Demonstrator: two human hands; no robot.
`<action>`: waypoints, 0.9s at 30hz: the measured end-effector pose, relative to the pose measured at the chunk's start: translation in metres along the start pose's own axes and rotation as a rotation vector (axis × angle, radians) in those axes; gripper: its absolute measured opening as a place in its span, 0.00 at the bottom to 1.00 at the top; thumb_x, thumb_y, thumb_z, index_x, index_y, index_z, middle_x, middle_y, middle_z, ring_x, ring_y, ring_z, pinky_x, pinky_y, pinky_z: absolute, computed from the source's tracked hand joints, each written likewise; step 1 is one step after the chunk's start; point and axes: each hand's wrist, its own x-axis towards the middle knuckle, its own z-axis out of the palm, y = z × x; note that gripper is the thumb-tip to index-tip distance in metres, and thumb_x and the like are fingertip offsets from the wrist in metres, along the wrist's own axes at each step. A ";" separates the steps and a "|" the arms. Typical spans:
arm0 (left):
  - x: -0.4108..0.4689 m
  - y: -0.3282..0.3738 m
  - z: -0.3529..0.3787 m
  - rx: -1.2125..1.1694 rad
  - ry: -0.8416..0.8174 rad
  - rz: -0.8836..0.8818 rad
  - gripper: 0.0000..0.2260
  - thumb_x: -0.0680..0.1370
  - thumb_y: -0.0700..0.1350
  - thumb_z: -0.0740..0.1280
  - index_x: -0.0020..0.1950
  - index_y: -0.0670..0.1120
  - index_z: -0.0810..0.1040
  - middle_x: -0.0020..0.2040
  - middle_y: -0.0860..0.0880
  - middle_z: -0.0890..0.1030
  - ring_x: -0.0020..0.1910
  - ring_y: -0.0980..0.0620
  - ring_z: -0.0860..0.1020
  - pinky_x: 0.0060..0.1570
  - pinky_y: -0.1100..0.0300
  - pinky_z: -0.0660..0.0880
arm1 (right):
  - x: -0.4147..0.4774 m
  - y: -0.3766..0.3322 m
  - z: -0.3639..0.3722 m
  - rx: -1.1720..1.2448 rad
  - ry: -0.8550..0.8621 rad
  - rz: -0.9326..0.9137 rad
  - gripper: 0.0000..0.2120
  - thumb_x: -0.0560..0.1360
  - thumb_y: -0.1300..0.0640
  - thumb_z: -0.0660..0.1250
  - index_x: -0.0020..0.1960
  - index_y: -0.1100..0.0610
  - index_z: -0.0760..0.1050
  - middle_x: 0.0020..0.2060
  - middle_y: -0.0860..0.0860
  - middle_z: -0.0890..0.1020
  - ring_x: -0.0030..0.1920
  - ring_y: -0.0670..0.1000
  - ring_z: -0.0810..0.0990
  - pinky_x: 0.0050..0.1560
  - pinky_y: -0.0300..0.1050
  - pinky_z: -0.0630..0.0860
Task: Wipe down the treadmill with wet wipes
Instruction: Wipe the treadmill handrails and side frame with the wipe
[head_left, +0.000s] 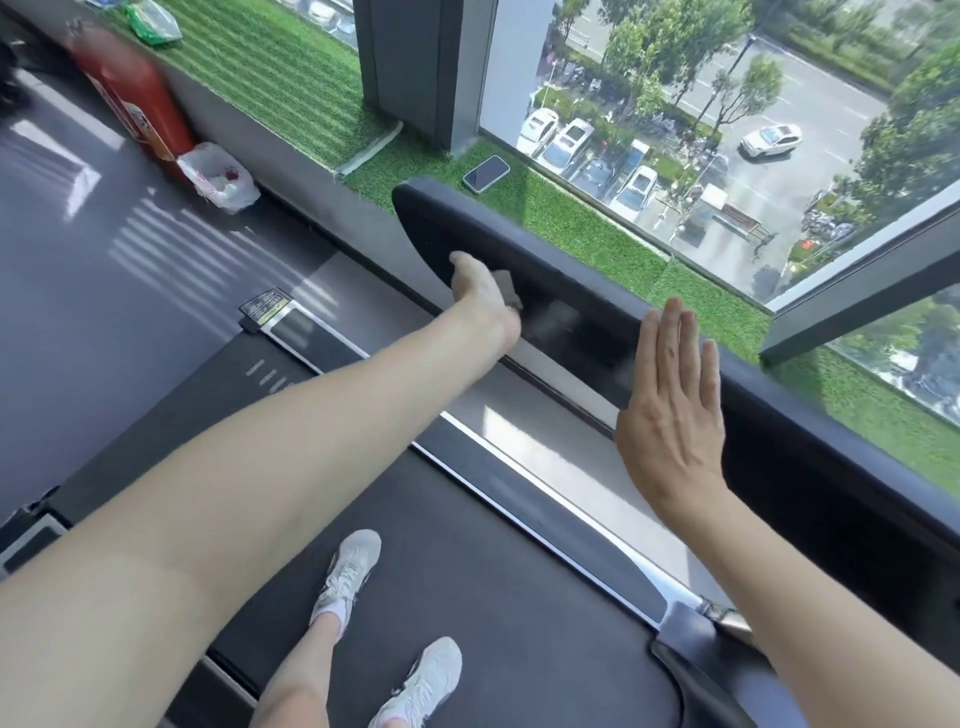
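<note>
— Black, matte plastic: that is the treadmill's console panel (597, 291), a long dark bar running from the upper middle down to the right edge; the left hand (480, 291) is pressed against its near face, toward the panel's left end.

— And the wet wipe?

— White wet wipe (508, 288) is bunched under that left hand, clamped between the fingers and the panel; only a crumpled edge shows past the knuckles; just right of it the dark surface has a pale smeared patch.

— What about the other side?

— The right hand (670, 410) is open and flat, fingers straight and close together, holding nothing, its fingertips up by the panel's top edge; whether the palm touches the panel I cannot tell; the two hands are well apart along the bar.

— Below them?

— The treadmill belt (493, 597) is dark grey, with a silver side rail along its right; two white sneakers (384, 623) stand on it, one ahead of the other.

— Anything behind the console?

— A ledge of green artificial turf (291, 83) runs under the window; a phone (486, 174) lies face up on it, just beyond the panel's left end; further left a red fire extinguisher (130, 98) stands on the floor against the ledge, with a white plastic bag (218, 176) at its foot.
</note>
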 end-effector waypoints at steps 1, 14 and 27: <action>0.000 0.010 0.008 0.016 0.047 0.001 0.21 0.83 0.56 0.50 0.65 0.42 0.70 0.39 0.46 0.73 0.33 0.51 0.72 0.59 0.62 0.71 | -0.006 0.009 -0.003 -0.004 -0.001 0.024 0.42 0.67 0.72 0.59 0.76 0.65 0.42 0.76 0.57 0.43 0.76 0.53 0.36 0.75 0.48 0.34; -0.020 -0.024 0.036 -0.206 0.065 -0.080 0.24 0.81 0.62 0.49 0.73 0.52 0.63 0.55 0.50 0.76 0.51 0.56 0.77 0.52 0.65 0.70 | -0.022 0.025 -0.029 0.035 -0.108 0.147 0.37 0.66 0.74 0.62 0.74 0.69 0.56 0.72 0.66 0.61 0.74 0.63 0.59 0.74 0.55 0.54; -0.019 -0.046 0.039 -0.073 0.037 -0.047 0.29 0.80 0.65 0.47 0.75 0.49 0.62 0.62 0.46 0.77 0.60 0.47 0.77 0.63 0.57 0.69 | -0.021 0.028 -0.028 0.012 -0.047 0.094 0.32 0.66 0.72 0.57 0.71 0.70 0.64 0.68 0.67 0.68 0.69 0.65 0.68 0.69 0.59 0.65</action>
